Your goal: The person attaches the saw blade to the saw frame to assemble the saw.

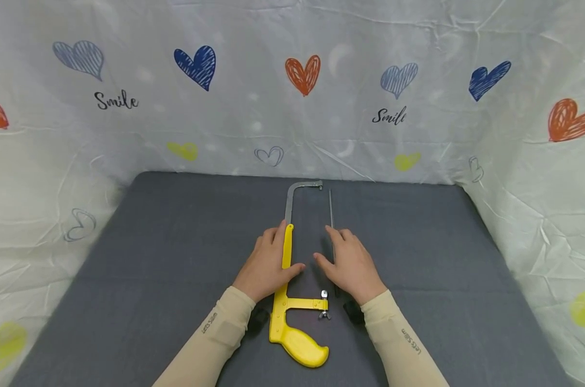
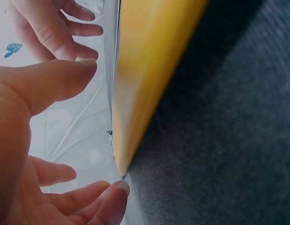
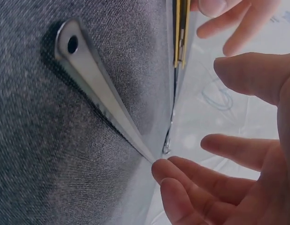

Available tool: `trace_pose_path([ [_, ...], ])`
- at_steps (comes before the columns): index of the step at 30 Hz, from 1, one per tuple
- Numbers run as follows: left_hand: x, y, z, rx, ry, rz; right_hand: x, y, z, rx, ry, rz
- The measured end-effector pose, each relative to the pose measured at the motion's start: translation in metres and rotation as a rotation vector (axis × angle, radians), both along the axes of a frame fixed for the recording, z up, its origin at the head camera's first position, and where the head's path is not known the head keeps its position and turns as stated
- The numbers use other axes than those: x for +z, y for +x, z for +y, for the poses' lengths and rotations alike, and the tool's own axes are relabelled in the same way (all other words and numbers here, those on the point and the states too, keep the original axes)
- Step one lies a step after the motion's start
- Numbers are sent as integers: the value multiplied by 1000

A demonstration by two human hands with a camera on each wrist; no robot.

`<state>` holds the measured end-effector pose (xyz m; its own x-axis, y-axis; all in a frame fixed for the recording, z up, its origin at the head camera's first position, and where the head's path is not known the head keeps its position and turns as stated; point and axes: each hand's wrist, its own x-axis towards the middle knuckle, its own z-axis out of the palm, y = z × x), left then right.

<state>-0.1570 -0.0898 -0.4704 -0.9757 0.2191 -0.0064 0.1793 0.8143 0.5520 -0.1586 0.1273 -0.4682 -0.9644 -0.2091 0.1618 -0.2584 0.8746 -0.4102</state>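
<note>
A hacksaw frame (image 1: 286, 303) with a yellow bar and grip (image 1: 299, 346) and a grey metal arm (image 1: 292, 199) lies lengthwise on the grey cloth. My left hand (image 1: 272, 257) rests flat over the yellow bar (image 2: 145, 70), fingers straight, thumb on the bar's right side. A loose saw blade (image 1: 331, 209) lies parallel to the frame on its right. My right hand (image 1: 345, 260) lies open on top of it, hiding its middle. In the right wrist view the blade's end (image 3: 98, 89) with its hole lies on the cloth beside my spread fingers (image 3: 215, 183).
A small wing nut (image 1: 324, 312) sits on the frame's short yellow crossbar. The grey cloth-covered table (image 1: 166, 269) is walled on three sides by a white sheet printed with hearts (image 1: 302, 75).
</note>
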Motion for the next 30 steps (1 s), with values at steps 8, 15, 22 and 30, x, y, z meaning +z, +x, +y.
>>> trace_pose_path([
  [8,0,0,0,22,-27,-7,1,-2,1,-34,14,3],
  [15,-1,1,2,36,-27,-25,-3,-2,1,-87,23,-45],
  [22,0,3,2,43,-33,-36,-6,0,0,-113,27,-79],
  [30,-1,1,2,52,-37,-55,-5,0,0,-154,32,-113],
])
